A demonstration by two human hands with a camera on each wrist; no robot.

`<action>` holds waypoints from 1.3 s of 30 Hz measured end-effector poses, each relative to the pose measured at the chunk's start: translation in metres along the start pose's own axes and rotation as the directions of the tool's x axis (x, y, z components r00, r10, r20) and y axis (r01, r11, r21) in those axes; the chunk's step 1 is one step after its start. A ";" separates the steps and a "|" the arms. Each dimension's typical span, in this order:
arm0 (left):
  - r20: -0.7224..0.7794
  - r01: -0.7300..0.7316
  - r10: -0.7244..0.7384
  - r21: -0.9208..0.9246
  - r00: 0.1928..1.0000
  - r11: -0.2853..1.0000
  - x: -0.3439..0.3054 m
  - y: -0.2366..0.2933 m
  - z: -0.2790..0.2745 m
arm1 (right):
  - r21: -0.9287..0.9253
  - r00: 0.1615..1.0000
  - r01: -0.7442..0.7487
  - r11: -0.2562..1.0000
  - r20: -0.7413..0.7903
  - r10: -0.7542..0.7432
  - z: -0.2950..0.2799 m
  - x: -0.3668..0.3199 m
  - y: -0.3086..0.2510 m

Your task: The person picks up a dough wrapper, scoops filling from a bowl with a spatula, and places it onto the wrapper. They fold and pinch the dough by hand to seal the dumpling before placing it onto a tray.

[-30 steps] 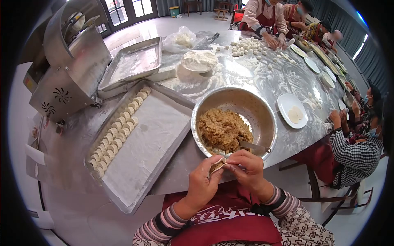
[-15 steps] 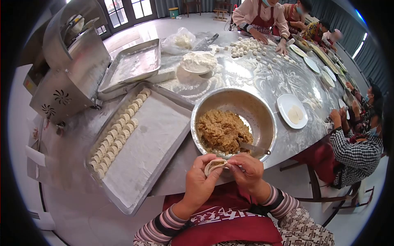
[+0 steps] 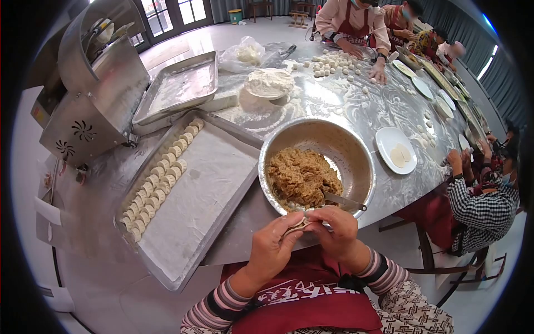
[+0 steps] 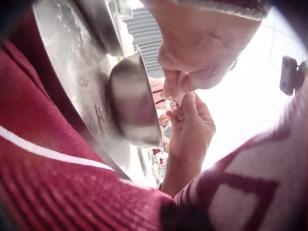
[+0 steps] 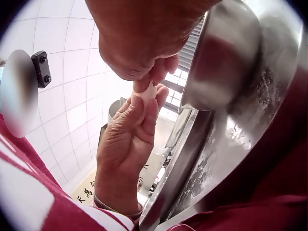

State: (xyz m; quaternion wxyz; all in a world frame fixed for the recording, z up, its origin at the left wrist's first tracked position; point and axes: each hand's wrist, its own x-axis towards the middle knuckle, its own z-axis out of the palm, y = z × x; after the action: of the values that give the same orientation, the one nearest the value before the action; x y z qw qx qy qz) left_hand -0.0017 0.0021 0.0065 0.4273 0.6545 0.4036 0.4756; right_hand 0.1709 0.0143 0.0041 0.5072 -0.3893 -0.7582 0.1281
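Item: one dumpling (image 3: pixel 297 225), pale wrapper folded over, sitting between the fingertips of both hands, just in front of the near rim of the steel mixing bowl (image 3: pixel 357 158).

Position: the piece is lying ahead and to the right of the left palm, and ahead and to the left of the right palm. The left hand (image 3: pixel 269 247) is the nearer, covering more of its length; the right hand (image 3: pixel 337 236) is meeting only its right end.

Long axis: running crosswise from hand to hand, slanting slightly. One end is pointing back into the left fingers; the other is pointing right and a little away from the body, towards the right thumb and forefinger. Whether the seam is fully closed, the fingers are hiding.

Fingers: the left ones are curling round the wrapper, thumb on the near side; the right thumb and forefinger are pinching its edge. Neither hand is released.

Adjacent: meat filling (image 3: pixel 303 177) is filling the left part of the bowl, a flat metal utensil (image 3: pixel 346 201) leaning there. Shaped dumplings (image 3: pixel 157 181) are standing in rows along the left side of a metal tray (image 3: pixel 194 195), left of the bowl.
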 end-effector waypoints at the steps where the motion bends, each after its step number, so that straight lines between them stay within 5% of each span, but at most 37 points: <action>1: 0.020 -0.049 0.048 0.022 0.999 0.999 0.002 0.001 -0.001 | 0.022 1.000 -0.018 1.000 -0.002 0.018 0.000 0.000 0.000; 5: 0.100 -0.136 0.128 0.076 0.987 0.988 0.003 0.001 -0.004 | -0.020 0.999 0.032 0.999 0.015 -0.032 0.000 0.000 0.000; 7: 0.069 0.175 -0.162 -0.254 0.984 0.951 0.000 0.006 0.000 | -0.080 0.991 0.128 0.988 -0.035 -0.131 0.000 0.004 -0.006; 11: -0.036 0.155 -0.198 -0.492 0.980 0.857 -0.002 -0.003 0.008 | -0.076 0.990 0.107 0.991 -0.088 -0.113 0.003 0.001 -0.006; 13: -0.036 0.190 -0.239 -0.500 0.970 0.845 -0.003 -0.003 0.008 | 0.032 0.989 -0.133 0.991 -0.062 0.135 0.003 0.000 -0.011; 14: -0.034 0.191 -0.240 -0.501 0.970 0.844 -0.003 -0.003 0.009 | 0.031 0.989 -0.134 0.991 -0.061 0.136 0.004 -0.001 -0.009; 17: -0.067 0.162 -0.213 -0.448 0.975 0.880 -0.003 -0.003 0.009 | 0.072 0.984 -0.177 0.982 0.009 0.177 0.004 -0.003 -0.003; 19: -0.054 0.108 -0.116 -0.140 0.992 0.984 -0.004 -0.009 0.007 | 0.051 0.988 -0.157 0.986 0.010 0.157 0.004 -0.002 -0.003; 20: -0.055 0.107 -0.115 -0.140 0.992 0.984 -0.004 -0.008 0.006 | 0.051 0.988 -0.156 0.986 0.010 0.155 0.004 0.000 -0.002; 22: -0.093 -0.046 0.047 0.019 0.995 0.999 -0.001 -0.006 0.006 | -0.019 1.000 0.011 1.000 0.002 -0.011 0.001 0.005 -0.002; 29: 0.019 -0.132 0.131 0.102 0.991 0.986 0.006 0.002 -0.005 | 0.052 0.998 -0.048 0.998 -0.024 0.049 0.003 0.002 -0.006; 31: 0.096 -0.175 0.163 0.135 0.982 0.975 0.007 0.000 -0.007 | 0.170 0.972 -0.220 0.961 -0.046 0.231 0.006 -0.003 -0.007; 34: 0.042 -0.035 0.034 0.039 0.999 0.999 0.005 0.001 -0.004 | 0.109 0.980 -0.201 0.974 0.015 0.200 0.002 0.003 -0.010; 37: 0.144 -0.120 0.100 0.132 0.984 0.984 0.007 -0.001 -0.010 | 0.157 0.983 -0.169 0.973 0.095 0.156 -0.003 0.004 -0.007; 39: 0.144 -0.078 0.072 0.037 0.987 0.996 0.008 0.001 -0.008 | 0.162 0.982 -0.178 0.971 0.089 0.166 -0.003 0.003 -0.007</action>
State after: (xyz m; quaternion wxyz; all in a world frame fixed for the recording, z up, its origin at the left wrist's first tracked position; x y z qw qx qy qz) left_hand -0.0076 0.0104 0.0114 0.4227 0.7106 0.3570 0.4348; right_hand 0.1699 0.0110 0.0112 0.4967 -0.4040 -0.7264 0.2499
